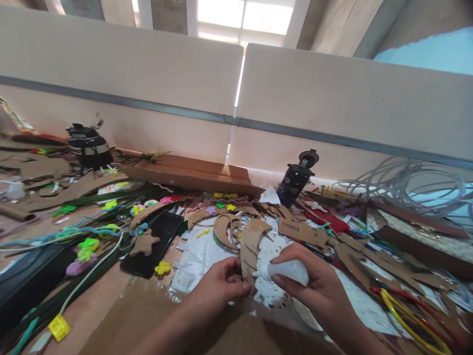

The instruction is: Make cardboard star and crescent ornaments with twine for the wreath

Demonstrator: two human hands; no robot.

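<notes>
My left hand (223, 286) pinches the lower end of a crescent-shaped cardboard piece (251, 244) between thumb and fingers. In my right hand (320, 286) is a translucent white glue bottle (290, 271), lying nearly sideways with its nozzle pointing left at the crescent's edge. Whether the tip touches the cardboard I cannot tell. Below them lies a white sheet (192, 256), spotted and stained. Just beyond, a smaller curved cardboard cutout (225, 231) rests beside a braided arch (221, 212). A printed cardboard strip (299, 230) is to the right.
To the left lie a black phone (162, 241), a cardboard star (145, 242) and a white cable (92, 276). A dark bottle (295, 180) stands at the back, near a long cardboard tray (192, 172). Yellow-handled scissors (402, 315) and cardboard scraps (391, 266) lie right.
</notes>
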